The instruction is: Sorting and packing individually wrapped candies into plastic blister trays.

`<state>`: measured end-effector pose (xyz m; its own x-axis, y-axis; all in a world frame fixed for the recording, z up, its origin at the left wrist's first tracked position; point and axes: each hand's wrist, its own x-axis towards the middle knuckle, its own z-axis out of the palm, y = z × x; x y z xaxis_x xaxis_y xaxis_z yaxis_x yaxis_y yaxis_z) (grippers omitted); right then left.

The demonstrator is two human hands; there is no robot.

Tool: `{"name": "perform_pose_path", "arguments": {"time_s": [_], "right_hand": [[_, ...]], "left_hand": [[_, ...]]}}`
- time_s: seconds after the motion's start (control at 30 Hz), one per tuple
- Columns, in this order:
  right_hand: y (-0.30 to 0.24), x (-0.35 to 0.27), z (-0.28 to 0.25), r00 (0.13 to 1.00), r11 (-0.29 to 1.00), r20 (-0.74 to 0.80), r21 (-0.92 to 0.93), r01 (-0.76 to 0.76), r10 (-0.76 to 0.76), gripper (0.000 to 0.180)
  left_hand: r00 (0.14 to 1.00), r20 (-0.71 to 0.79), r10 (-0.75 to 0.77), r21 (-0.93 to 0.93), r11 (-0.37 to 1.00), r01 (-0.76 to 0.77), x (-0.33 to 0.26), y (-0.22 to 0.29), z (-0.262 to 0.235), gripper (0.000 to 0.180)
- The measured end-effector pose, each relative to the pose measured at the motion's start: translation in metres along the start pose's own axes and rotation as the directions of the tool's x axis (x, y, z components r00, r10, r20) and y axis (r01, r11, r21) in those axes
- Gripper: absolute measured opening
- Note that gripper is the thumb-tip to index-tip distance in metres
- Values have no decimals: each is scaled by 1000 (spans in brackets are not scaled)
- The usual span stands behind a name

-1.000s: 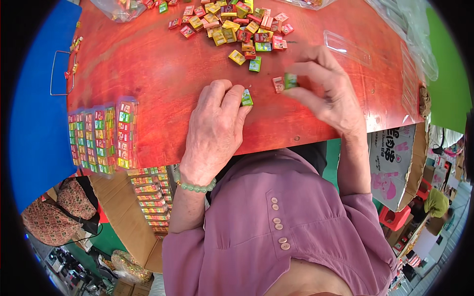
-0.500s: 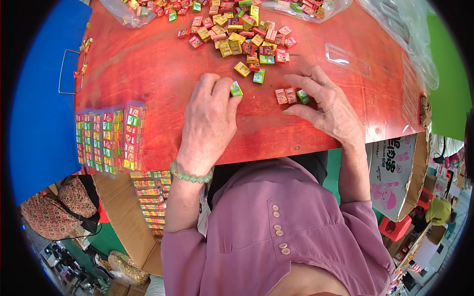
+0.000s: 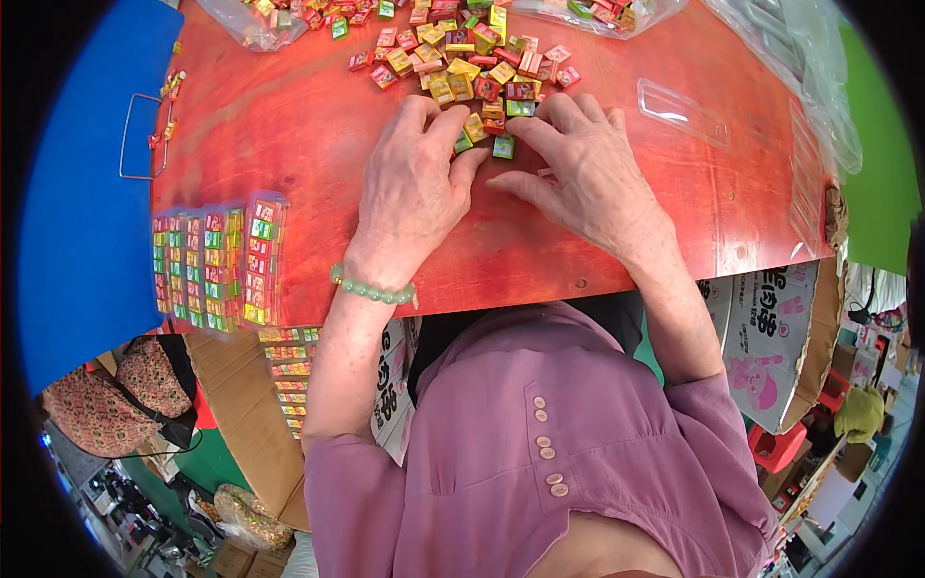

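My left hand, with a green bead bracelet at the wrist, pinches a small green box between thumb and finger, at the near end of a loose pile of small boxes. A yellow box lies just beyond those fingertips. My right hand is open, thumb and forefinger spread around the near side of another green box, without clearly touching it. Below the right palm a bit of a pink box shows; the rest is hidden.
Clear trays filled with boxes stand at the table's left edge. An empty clear tray lies right of the pile. Plastic bags of boxes sit at the far side. An open carton with filled trays stands below left.
My right hand has moved left and away from me, leaving the short row of boxes for the pile. My left hand has shifted slightly toward the pile with the green box.
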<state>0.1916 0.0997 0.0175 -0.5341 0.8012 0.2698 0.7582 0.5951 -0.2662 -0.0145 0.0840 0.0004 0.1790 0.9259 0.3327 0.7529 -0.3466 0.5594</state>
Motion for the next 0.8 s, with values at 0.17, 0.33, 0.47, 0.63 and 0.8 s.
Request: {"name": "perform_pose_path", "arguments": {"time_s": [0.17, 0.33, 0.47, 0.63, 0.8], "right_hand": [[-4, -3, 5, 999, 999, -23, 14, -33, 33, 42], [-2, -1, 8, 999, 997, -36, 75, -17, 20, 30], [3, -3, 7, 999, 996, -42, 82, -20, 23, 30], [7, -8, 0, 1000, 993, -1, 117, -30, 30, 32], [1, -14, -8, 996, 977, 80, 213, 22, -40, 33]], "left_hand": [[1000, -27, -14, 21, 1000, 15, 0, -1, 5, 30], [997, -34, 71, 50, 996, -69, -7, 0, 1, 25], [998, -14, 64, 53, 997, -63, -23, 4, -7, 24], [992, 48, 114, 16, 993, -115, -37, 12, -10, 27], [995, 41, 93, 35, 995, -94, -40, 16, -10, 30]]}}
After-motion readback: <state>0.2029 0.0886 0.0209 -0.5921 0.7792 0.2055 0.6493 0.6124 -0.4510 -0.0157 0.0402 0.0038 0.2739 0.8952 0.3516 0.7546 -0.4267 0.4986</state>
